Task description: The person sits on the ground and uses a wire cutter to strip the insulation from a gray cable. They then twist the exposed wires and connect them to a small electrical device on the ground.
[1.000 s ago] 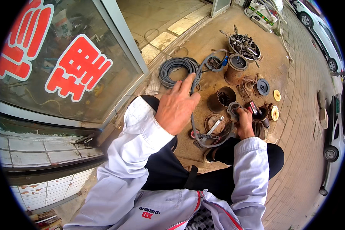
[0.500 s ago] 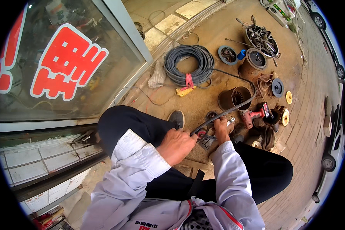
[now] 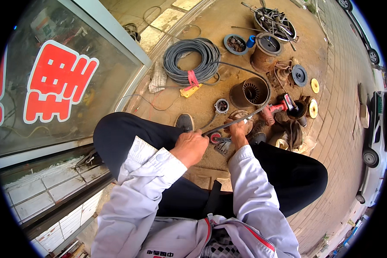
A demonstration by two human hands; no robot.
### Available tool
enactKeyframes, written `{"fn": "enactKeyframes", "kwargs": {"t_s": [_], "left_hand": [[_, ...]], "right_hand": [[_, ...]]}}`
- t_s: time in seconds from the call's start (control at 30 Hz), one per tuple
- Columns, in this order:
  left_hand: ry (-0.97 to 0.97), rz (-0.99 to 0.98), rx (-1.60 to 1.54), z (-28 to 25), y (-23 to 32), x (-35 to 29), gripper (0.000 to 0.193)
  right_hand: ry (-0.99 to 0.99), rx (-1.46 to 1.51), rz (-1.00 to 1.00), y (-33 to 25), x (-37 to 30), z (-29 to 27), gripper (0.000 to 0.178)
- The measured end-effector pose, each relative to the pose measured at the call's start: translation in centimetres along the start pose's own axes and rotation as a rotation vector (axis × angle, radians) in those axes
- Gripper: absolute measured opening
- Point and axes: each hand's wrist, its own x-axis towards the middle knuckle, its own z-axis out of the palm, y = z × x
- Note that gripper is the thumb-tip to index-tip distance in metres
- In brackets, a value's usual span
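Between knees: left hand, right hand grip cable
Cable axis: away, rightward
Edge: drum rim alongside
Open room: paving

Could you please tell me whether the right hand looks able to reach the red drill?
Probably yes: the red drill lies close to the right hand, its handle uncovered, though that hand would likely need to release the grey cable.

A whitish-grey jacket is worn, its left cuff fitted with snaps, the hands uncovered. Its front is edged by a red-trimmed zip. Left of the zip, a dark print is borne; between the zip's halves, a checked garment is exposed; beyond the zip, black trousers and grey shoes are seen.
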Motion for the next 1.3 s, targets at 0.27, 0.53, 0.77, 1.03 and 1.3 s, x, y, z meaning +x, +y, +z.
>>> {"fn": "enactKeyframes", "kwargs": {"t_s": [0.27,0.53,0.77,1.03,1.3], "left_hand": [[0.538,0.216,-0.377,-11.0,1.4,-4.6,0.029],[1.073,-0.144,-1.392,-13.1,-17.7,-7.2,0.016],[0.588,-0.751,-1.857,8.1,-31.4,10.3,0.027],[0.646,-1.038,-1.857,15.4,-36.0,19.5,0.047],[0.706,-1.146,-1.881,16.8,-37.6,19.7,0.026]], "right_hand": [[-0.104,0.402,-0.041,0.4,0.7,-5.3,0.030],[0.224,0.363,-0.241,1.0,0.2,-9.8,0.017],[0.166,0.283,-0.047,1.6,-2.2,-7.8,0.005],[0.297,0.141,0.142,7.9,-1.7,-10.7,0.029],[0.240,0.094,0.132,7.7,-1.8,-8.9,0.027]]}}
